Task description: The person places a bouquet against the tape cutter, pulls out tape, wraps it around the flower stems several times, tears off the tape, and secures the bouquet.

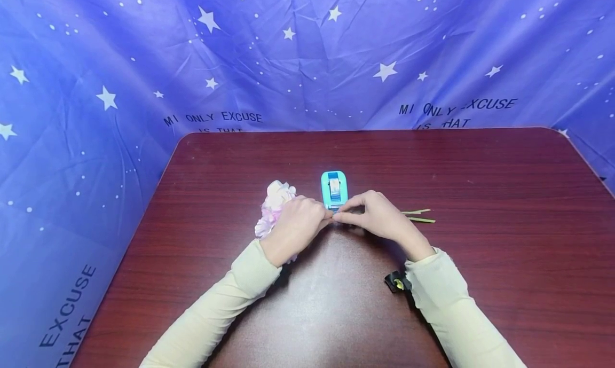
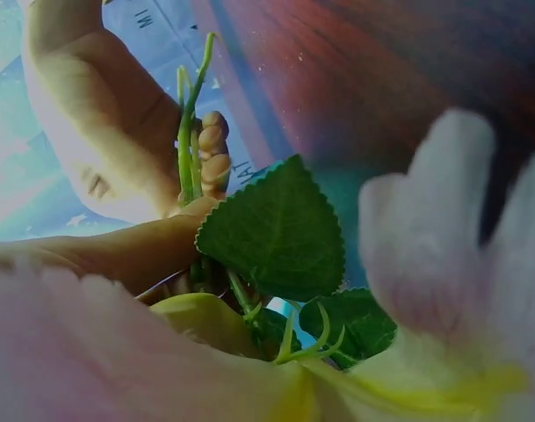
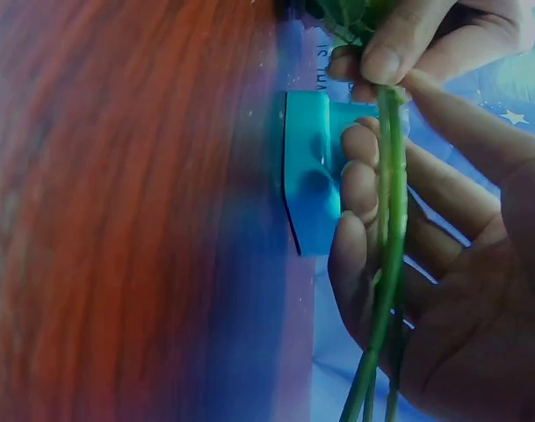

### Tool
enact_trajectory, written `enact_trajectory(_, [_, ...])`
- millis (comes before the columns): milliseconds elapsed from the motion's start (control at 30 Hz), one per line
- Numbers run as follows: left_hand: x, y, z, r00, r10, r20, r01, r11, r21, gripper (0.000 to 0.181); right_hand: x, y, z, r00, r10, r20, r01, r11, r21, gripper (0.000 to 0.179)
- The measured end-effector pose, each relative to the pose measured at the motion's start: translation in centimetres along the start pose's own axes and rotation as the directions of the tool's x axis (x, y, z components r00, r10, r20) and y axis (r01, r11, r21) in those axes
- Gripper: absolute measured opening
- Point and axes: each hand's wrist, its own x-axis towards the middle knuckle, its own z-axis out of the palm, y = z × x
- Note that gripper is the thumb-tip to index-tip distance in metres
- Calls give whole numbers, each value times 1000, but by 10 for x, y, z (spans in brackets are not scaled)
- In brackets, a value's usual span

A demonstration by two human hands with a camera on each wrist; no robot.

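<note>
Pale pink and white flowers (image 1: pixel 278 200) lie beside my left hand (image 1: pixel 298 218), their petals spreading out past its far side. That hand pinches the green stems (image 3: pixel 392 193) just below a serrated leaf (image 2: pixel 271 229). Close by, my right hand (image 1: pixel 375 216) pinches the same bunch with thumb and finger, its other fingers curved behind the stems in the right wrist view. Loose stem ends (image 1: pixel 422 220) stick out past the right hand. Just beyond the fingertips stands a turquoise tape dispenser (image 1: pixel 343 184) with a roll in it. Whether tape is between the fingers is hidden.
The dark red wooden table (image 1: pixel 504 208) reaches back to a blue curtain (image 1: pixel 307 58) printed with stars and words. A small black object (image 1: pixel 395 281) with a yellow spot sits by the right sleeve cuff (image 1: pixel 437 277).
</note>
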Motion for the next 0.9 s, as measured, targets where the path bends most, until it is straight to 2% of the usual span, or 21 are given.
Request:
enact_trajectory(133, [0,-1,0,1000,12,0,-12,1000,-7,14,2,0,2,998,67,-18,-65,996,56,23])
enact_trajectory(300, [-1,-1,1,999,32,0,-32,999,5,18,4,-4,9,984,109,-141,-110,994,3,27])
enact_trajectory(433, [-1,-1,1,999,36,-1,-36,999,0,19,4,-6,13,972,126,-200,-135,990,-33,28])
enact_trajectory(900, [-2,-1,1,999,36,12,-36,999,-3,18,5,-10,17,956,189,-225,-206,977,-57,31])
